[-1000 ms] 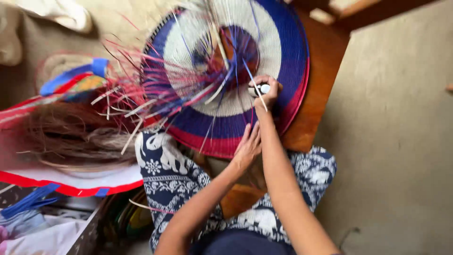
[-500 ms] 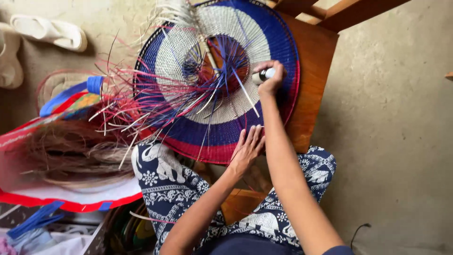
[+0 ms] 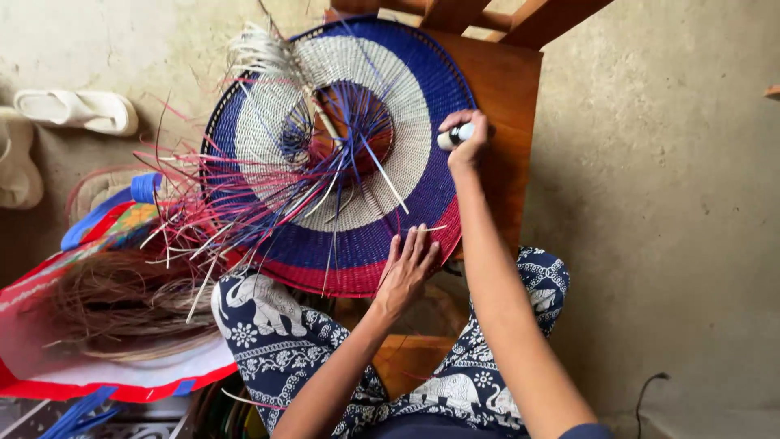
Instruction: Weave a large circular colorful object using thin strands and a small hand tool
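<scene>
Woven into tight rings of blue, white and red, the large round basketry disc point(image 3: 349, 203) leans on a brown wooden chair point(image 3: 504, 97), its lower rim close above the person's knees. Its surface is finely ribbed, coil upon coil, while the centre is an open gap where loose blue, white and pink strands point(image 3: 244, 203) bristle out and trail to the left in a stiff tangle. What lies behind that central gap is hard to make out.

The left hand point(image 3: 406, 268) lies flat and open, fingers spread, on the red and blue lower rim. The right hand point(image 3: 465, 142) is closed around a small white cylindrical object point(image 3: 451, 136) at the disc's right edge; most of the object is hidden in the grip, so its kind cannot be told.

Dark blue trousers with a white elephant print point(image 3: 276, 325) cover the knees. To the left, a bundle of dry tan fibres point(image 3: 122, 301) rests on a red-edged white bag point(image 3: 97, 366), partly cut off by the frame. Pale sandals point(image 3: 77, 110) lie on the rough concrete floor point(image 3: 666, 203).
</scene>
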